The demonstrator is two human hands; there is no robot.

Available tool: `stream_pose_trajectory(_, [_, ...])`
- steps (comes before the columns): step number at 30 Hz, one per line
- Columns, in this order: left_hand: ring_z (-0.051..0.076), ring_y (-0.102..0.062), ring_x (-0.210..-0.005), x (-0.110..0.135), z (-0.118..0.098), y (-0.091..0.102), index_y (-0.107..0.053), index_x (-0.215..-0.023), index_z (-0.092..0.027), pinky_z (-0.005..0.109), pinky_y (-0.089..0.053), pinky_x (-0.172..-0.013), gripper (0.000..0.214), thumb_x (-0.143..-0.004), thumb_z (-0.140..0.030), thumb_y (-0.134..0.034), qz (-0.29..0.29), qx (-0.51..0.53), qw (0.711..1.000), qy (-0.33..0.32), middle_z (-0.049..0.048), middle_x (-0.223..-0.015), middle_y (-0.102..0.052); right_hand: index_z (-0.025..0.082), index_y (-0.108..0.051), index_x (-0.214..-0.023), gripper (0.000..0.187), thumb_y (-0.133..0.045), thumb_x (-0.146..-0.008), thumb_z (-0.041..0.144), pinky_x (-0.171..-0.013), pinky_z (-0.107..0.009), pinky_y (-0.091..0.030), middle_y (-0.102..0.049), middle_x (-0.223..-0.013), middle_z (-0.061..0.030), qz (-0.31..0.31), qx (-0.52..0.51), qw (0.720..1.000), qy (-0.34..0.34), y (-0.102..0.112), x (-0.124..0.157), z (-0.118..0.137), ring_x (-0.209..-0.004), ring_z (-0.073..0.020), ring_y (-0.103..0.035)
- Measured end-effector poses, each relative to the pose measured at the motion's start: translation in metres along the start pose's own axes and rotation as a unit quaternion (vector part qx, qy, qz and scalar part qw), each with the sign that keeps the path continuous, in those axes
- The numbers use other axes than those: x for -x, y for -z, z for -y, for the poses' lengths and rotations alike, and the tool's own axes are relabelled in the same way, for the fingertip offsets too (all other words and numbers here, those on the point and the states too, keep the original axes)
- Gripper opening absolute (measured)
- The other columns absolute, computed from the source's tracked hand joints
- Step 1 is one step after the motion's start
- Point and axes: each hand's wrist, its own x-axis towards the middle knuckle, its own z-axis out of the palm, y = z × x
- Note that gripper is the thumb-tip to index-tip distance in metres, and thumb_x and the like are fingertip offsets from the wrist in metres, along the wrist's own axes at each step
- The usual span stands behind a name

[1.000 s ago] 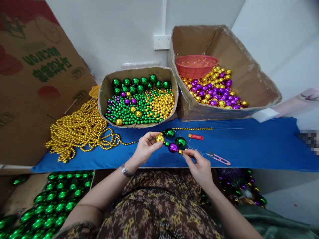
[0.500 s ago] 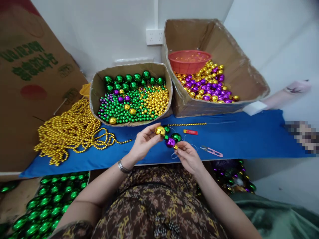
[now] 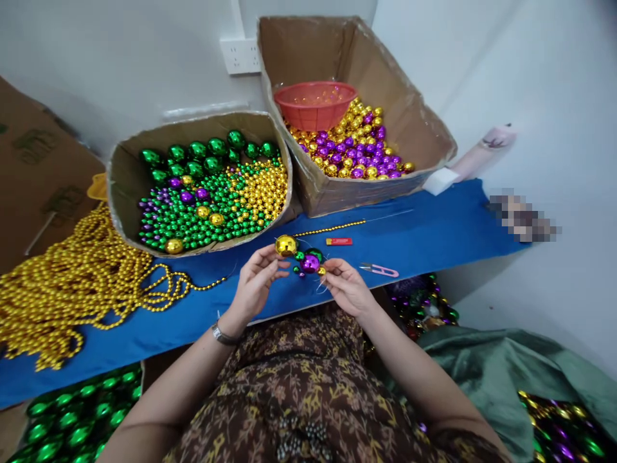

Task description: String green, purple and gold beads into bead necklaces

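Observation:
Between my hands hangs a small cluster of shiny beads [image 3: 310, 262] in gold, green and purple, joined by thin clear thread. My left hand [image 3: 258, 278] is closed at the cluster's left end, by a large gold bead [image 3: 286, 245]. My right hand [image 3: 346, 283] pinches the other end at a small gold bead [image 3: 322, 271], with loose thread looping below it. Just beyond the cluster a string of tiny gold beads [image 3: 332, 228] lies on the blue cloth. A red lighter [image 3: 339, 242] and pink thread snips [image 3: 380, 270] rest to the right.
One cardboard box [image 3: 116, 186] holds green, gold and purple beads. A taller box [image 3: 337, 193] holds gold and purple beads and a red basket [image 3: 315, 116]. Gold bead strands [image 3: 72, 276] are heaped at left. Below the table are large green beads [image 3: 77, 418].
My view has turned to the right, so the scene sits further left. The cluster has rotated in my hands, and small green and purple beads now show beneath it.

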Motion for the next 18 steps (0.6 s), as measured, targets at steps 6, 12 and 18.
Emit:
stream_pose_trajectory(6, [0.015,-0.064,-0.087,-0.003,-0.020,-0.007,-0.067,-0.108,-0.021,0.026,-0.058,-0.070,0.032,-0.079,-0.034,-0.073,-0.029,-0.003,0.998,-0.055,0.0059,-0.103,-0.065,0.025,-0.063,-0.090,0.029,-0.079,-0.067,0.030,-0.073,-0.024,-0.054,-0.064,-0.089,0.0022,0.014,-0.010,1.000,0.002,0.001,0.000,-0.003,-0.073,-0.0090,-0.060])
stream_pose_trajectory(12, [0.016,-0.064,-0.083,-0.004,-0.011,-0.003,-0.066,-0.101,-0.019,0.027,-0.056,-0.069,0.030,-0.082,-0.042,-0.068,-0.044,-0.035,0.997,-0.049,0.0064,-0.096,-0.066,0.025,-0.062,-0.091,0.028,-0.078,-0.068,0.031,-0.075,-0.027,-0.054,-0.064,-0.089,0.0017,0.006,0.006,1.000,0.003,0.005,0.000,-0.004,-0.073,-0.0102,-0.060])
stream_pose_trajectory(18, [0.018,-0.062,-0.077,-0.003,0.043,0.010,-0.067,-0.099,-0.019,0.030,-0.051,-0.071,0.020,-0.087,-0.034,-0.060,0.086,-0.445,0.885,-0.111,0.0066,-0.088,-0.066,0.027,-0.061,-0.092,0.029,-0.077,-0.069,0.033,-0.076,-0.030,-0.055,-0.064,-0.090,0.0016,-0.015,0.028,0.999,0.020,0.014,0.002,0.003,-0.074,-0.0116,-0.061])
